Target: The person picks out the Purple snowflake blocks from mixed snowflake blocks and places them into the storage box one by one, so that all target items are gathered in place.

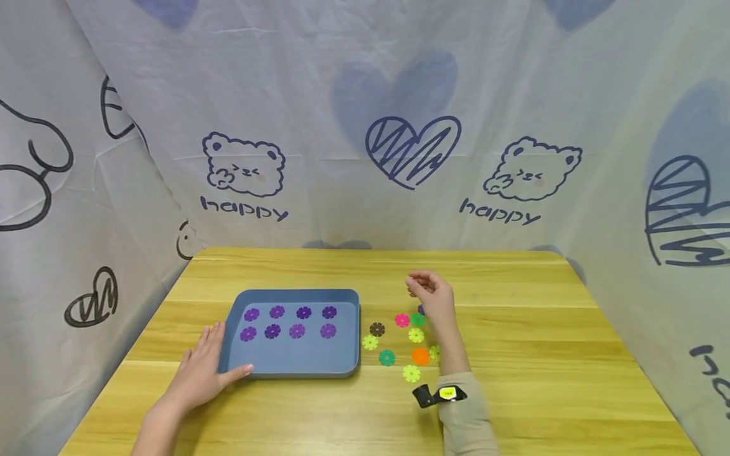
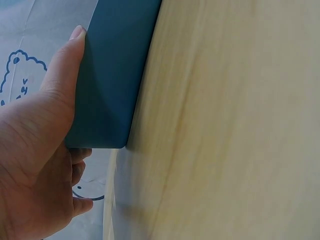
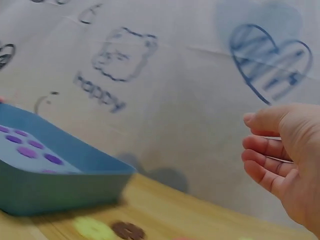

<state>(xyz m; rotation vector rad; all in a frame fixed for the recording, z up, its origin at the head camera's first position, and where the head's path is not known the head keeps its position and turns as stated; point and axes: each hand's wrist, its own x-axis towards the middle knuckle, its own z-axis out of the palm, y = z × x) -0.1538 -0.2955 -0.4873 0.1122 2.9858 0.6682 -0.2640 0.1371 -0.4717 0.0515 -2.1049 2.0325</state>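
A blue-grey tray (image 1: pixel 291 360) lies on the left part of the table, with two rows of purple snowflake discs (image 1: pixel 272 331) inside. My left hand (image 1: pixel 201 370) rests at its front left corner, the fingers straight along the left side and the thumb across the front rim. In the left wrist view, the thumb lies against the tray's outer wall (image 2: pixel 112 90). Above the table, right of the tray, my right hand (image 1: pixel 435 299) is raised with loosely bent fingers and nothing in them. A blue-purple disc (image 1: pixel 421 309) shows partly beside that hand.
Loose discs lie between the tray and my right forearm: brown (image 1: pixel 377 329), pink (image 1: pixel 402 320), orange (image 1: pixel 420 356), and several green and yellow ones (image 1: pixel 411 373). Patterned cloth (image 1: pixel 342 215) hangs behind and beside the wooden table (image 1: pixel 547 354).
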